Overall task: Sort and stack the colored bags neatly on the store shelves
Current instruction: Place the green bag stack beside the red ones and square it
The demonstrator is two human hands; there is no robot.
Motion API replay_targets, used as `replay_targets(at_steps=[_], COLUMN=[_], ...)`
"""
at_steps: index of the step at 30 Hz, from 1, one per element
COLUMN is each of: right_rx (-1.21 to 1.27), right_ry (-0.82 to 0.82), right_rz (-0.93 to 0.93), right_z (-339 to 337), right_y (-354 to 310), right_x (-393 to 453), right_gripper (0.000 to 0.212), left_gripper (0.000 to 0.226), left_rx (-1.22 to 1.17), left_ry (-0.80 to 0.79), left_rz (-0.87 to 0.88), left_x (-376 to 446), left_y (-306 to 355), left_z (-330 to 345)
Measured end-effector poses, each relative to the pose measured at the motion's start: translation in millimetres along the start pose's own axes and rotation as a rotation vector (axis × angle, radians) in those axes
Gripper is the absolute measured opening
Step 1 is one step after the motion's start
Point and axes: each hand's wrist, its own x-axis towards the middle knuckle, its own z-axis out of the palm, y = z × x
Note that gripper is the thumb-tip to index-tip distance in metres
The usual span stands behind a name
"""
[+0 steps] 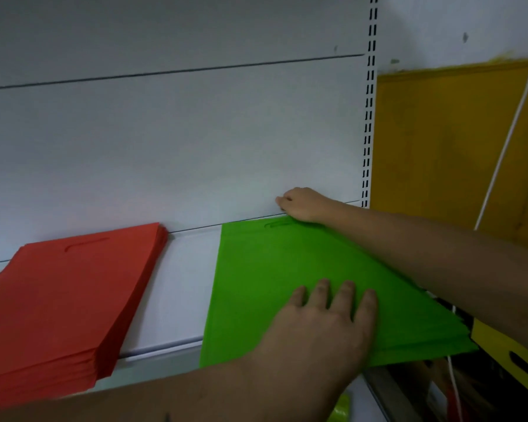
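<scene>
A stack of green bags point(256, 275) lies flat on the white shelf point(177, 287), its far edge against the back panel. My left hand point(326, 324) presses flat on the near part of the top green bag, fingers spread. My right hand point(301, 204) reaches to the far edge of the green stack with curled fingers at the back panel; whether it pinches a bag is hidden. To the left, a thick stack of red bags point(70, 300) lies on the same shelf, a gap of bare shelf between the two stacks.
The slotted shelf upright point(368, 117) stands right of the back panel. Beyond it hang large yellow bags point(439, 141) with a white cord point(506, 141) across them. Another yellow bag with a cut-out handle point(512, 354) shows at the lower right.
</scene>
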Motion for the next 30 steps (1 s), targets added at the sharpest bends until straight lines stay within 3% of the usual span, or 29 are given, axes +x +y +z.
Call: replay_targets(at_steps=[4,6,12,15,19,30], right_rx=[0.004,0.014,-0.039,-0.069,-0.084,-0.067], right_ry=[-0.095,-0.040,-0.042,0.051,-0.038,-0.001], right_rz=[0.002,-0.001,0.039,0.035,0.041,0.013], right_z=[3,2,5,4,6,5], right_y=[-1,-1,13,17,18,23], right_x=[-3,-4,-5,-4,-4,0], right_gripper=[0.054,0.051,0.050,0.043,0.041,0.042], left_gripper=[0.059,0.056,0.046,0.051,0.045,0.051], left_rx=[0.056,0.006,0.067,0.095,0.036,-0.015], left_ry=[-0.034,-0.090,0.179,0.154,0.146,0.043], left_rz=[-0.022,-0.003,0.109,0.141,0.063,0.035], left_x=[1,-4,-4,-6,5,8], left_y=[-2,2,0,10,4,-16], left_z=[-1,2,2,10,16,10])
